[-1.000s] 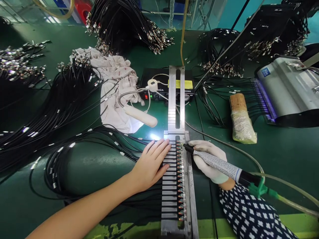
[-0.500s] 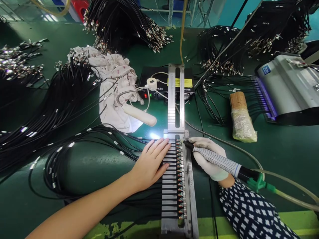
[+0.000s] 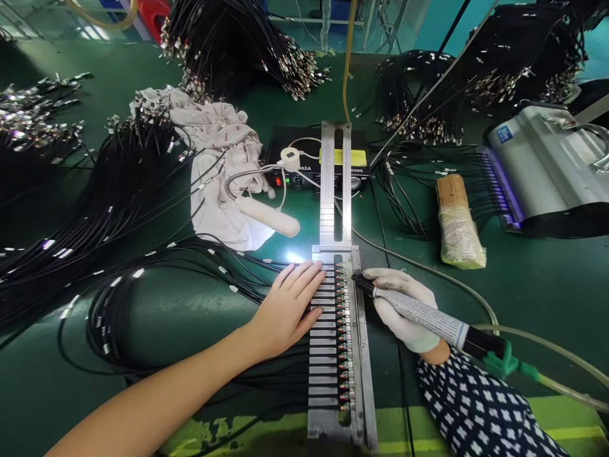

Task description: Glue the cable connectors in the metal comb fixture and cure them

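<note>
My left hand [image 3: 290, 304] lies flat, fingers stretched out, on the left side of a slotted metal fixture [image 3: 328, 384]. Black cables [image 3: 228, 257] run into its slots from the left, and their small metal connectors [image 3: 343, 346] sit in a column along the fixture. In a white glove, my right hand [image 3: 404, 308] grips a glue dispensing syringe [image 3: 423, 312] like a pen. It has a printed paper wrap, a black tip and a green fitting with a clear hose. The tip points left, close to the upper connectors; whether it touches one I cannot tell.
A small white lamp [image 3: 269, 216] shines over the fixture's top. Behind stands a black controller box [image 3: 295, 139]. A white cloth [image 3: 214, 209] and cable bundles [image 3: 137, 165] lie left. At right are a plastic-wrapped wooden block [image 3: 460, 228] and a silver machine with purple light [image 3: 552, 171].
My right hand and the dispensing syringe have shifted slightly right and down, along the connector column. My left hand stays flat on the fixture.
</note>
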A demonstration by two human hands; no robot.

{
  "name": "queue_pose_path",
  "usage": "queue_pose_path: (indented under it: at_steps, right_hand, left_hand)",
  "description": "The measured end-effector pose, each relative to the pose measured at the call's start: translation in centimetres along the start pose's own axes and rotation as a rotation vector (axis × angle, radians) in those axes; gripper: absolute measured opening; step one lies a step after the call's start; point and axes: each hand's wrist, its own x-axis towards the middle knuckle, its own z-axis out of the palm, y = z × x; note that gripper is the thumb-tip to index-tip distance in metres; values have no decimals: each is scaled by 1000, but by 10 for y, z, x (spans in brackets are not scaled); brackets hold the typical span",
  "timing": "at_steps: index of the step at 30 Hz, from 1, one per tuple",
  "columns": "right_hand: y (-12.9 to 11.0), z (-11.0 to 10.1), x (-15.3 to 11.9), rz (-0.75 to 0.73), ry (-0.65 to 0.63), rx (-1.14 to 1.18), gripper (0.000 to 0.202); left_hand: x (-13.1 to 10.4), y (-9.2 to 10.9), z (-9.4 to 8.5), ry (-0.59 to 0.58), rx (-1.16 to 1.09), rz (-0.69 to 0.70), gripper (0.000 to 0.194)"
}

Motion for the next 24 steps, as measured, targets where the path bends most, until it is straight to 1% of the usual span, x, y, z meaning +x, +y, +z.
queue_pose_path:
  at_steps: [9, 24]
  right_hand:
    - [0, 4, 6, -8, -16, -2, 16]
    - [-1, 2, 4, -5, -25, -18, 15]
  left_hand:
    - [1, 0, -1, -4, -6, 5, 57]
    - [0, -1, 1, 2, 2, 7, 57]
